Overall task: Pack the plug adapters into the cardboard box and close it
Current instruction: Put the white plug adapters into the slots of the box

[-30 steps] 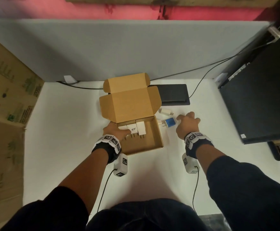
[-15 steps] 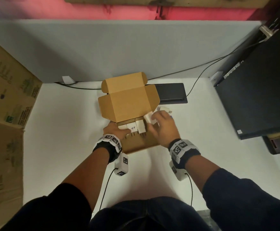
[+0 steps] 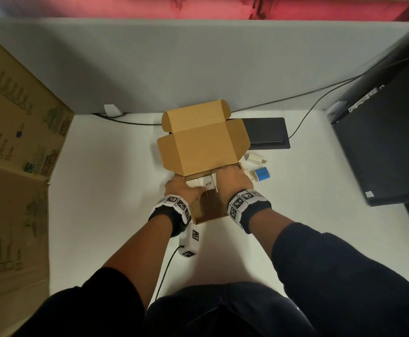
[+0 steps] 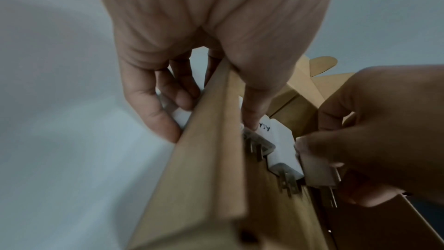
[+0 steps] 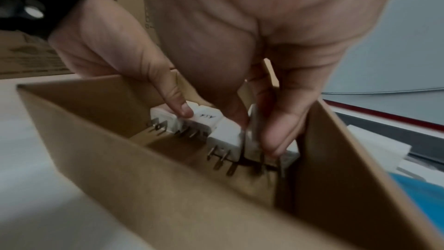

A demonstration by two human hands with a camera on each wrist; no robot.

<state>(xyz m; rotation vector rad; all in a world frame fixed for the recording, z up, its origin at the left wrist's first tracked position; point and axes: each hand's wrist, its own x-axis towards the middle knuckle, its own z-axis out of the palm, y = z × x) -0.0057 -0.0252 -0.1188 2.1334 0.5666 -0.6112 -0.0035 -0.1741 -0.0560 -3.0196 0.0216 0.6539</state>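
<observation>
Two adapters, one blue (image 3: 262,174) and one white (image 3: 254,158), lie right of the box (image 3: 206,215), nearest the right hand (image 3: 232,181). That hand pinches a white plug (image 5: 254,140) into the row, prongs toward the wearer; left hand (image 3: 181,188) grips the wall, thumb steadying the row.

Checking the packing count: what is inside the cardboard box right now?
Inside the cardboard box, a row of white plug adapters lies against the far wall, prongs toward the person. The right hand pinches the rightmost one. Hands cover part of the row, so the exact count is unclear.
</observation>
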